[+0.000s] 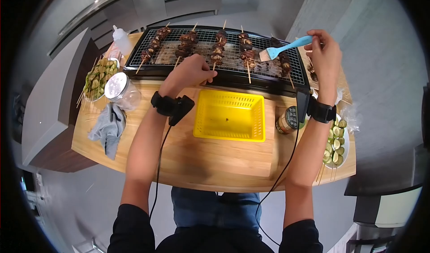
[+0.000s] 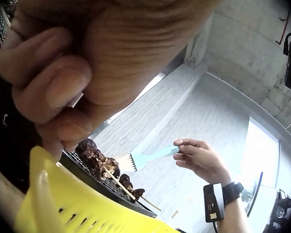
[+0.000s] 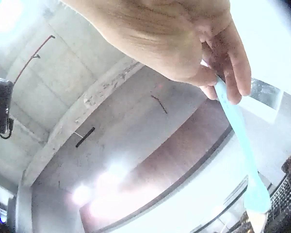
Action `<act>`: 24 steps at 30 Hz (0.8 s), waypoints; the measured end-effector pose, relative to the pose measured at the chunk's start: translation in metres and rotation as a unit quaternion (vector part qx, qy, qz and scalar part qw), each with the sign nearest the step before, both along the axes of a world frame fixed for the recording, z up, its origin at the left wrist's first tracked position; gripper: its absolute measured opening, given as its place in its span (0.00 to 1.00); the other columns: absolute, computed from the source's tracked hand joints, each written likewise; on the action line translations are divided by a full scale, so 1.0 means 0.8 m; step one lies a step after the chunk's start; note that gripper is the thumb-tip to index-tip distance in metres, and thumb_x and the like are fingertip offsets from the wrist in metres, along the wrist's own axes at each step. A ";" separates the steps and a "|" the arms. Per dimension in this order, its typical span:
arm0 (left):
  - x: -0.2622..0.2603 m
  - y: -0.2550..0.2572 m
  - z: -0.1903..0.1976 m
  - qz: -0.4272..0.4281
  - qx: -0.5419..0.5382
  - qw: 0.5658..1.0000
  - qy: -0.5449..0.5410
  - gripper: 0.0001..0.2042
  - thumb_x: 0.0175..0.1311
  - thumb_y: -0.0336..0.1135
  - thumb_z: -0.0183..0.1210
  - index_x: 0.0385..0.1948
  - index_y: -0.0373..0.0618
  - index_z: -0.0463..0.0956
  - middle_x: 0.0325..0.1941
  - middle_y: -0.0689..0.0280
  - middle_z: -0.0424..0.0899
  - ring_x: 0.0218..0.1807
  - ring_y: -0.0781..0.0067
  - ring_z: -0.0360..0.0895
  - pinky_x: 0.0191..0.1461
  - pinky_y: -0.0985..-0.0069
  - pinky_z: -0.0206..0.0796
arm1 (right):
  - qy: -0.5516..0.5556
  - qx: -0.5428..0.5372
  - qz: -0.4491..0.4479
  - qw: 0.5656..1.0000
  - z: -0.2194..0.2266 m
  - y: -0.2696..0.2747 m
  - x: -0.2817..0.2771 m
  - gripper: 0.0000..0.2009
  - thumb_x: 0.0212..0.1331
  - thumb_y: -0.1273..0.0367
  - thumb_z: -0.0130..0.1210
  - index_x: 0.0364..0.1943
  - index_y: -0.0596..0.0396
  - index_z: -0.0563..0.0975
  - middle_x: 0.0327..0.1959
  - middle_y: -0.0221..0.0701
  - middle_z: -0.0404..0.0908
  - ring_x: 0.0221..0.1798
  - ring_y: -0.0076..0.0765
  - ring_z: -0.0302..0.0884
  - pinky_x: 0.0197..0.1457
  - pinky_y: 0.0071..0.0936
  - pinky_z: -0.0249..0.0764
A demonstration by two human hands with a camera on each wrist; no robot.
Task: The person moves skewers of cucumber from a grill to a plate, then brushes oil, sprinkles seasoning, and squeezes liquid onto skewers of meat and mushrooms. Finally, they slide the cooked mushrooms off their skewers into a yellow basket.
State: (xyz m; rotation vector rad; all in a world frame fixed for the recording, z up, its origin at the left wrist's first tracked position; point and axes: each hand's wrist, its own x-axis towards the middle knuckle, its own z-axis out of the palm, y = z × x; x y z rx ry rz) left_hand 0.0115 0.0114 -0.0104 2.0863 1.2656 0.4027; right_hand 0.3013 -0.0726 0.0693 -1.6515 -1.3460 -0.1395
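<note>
On the black grill (image 1: 179,77), several meat skewers lie side by side. My left hand (image 1: 190,74) is at the front edge, its thumb and fingers pinching the stick end of the middle skewer (image 1: 218,49); in the left wrist view the curled fingers (image 2: 63,92) hide the stick. My right hand (image 1: 326,58) holds a light blue brush (image 1: 291,45) by its handle end, bristles pointing left, between the two rightmost skewers. The right wrist view shows the brush (image 3: 240,131) hanging from the fingers of my right hand (image 3: 184,43). Whether the bristles touch meat I cannot tell.
A yellow basket (image 1: 229,138) sits on the wooden table (image 1: 215,163) before the grill. Left are a lidded jar (image 1: 123,93), grey cloth (image 1: 109,127), squeeze bottle (image 1: 121,39) and plated vegetable skewers (image 1: 101,79). Right are a spice jar (image 1: 287,120) and more vegetable skewers (image 1: 337,141).
</note>
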 end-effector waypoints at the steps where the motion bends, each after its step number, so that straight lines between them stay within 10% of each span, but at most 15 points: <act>1: 0.000 -0.001 0.000 -0.003 -0.001 1.000 -0.003 0.15 0.59 0.39 0.63 0.22 0.34 0.83 0.15 0.59 0.79 0.16 0.73 0.76 0.25 0.77 0.67 | 0.011 0.010 -0.004 1.000 0.002 -0.002 0.003 0.10 0.65 0.73 0.47 0.42 0.58 0.80 0.29 0.37 0.84 0.29 0.31 0.85 0.33 0.27 0.79; 3: 0.001 -0.003 0.000 -0.002 0.005 1.000 -0.011 0.17 0.62 0.40 0.61 0.19 0.33 0.80 0.09 0.67 0.72 0.12 0.80 0.65 0.20 0.78 0.57 | 0.025 0.051 -0.005 0.998 0.001 -0.002 0.012 0.09 0.65 0.72 0.48 0.42 0.58 0.80 0.29 0.37 0.84 0.29 0.31 0.85 0.34 0.27 0.79; 24: 0.006 0.000 -0.008 -0.018 -0.003 1.000 0.000 0.18 0.65 0.38 0.59 0.21 0.30 0.81 0.10 0.65 0.75 0.12 0.79 0.68 0.20 0.78 0.59 | 0.011 0.138 -0.091 0.986 -0.003 -0.006 0.054 0.08 0.63 0.69 0.54 0.40 0.56 0.82 0.31 0.35 0.86 0.32 0.32 0.86 0.37 0.27 0.78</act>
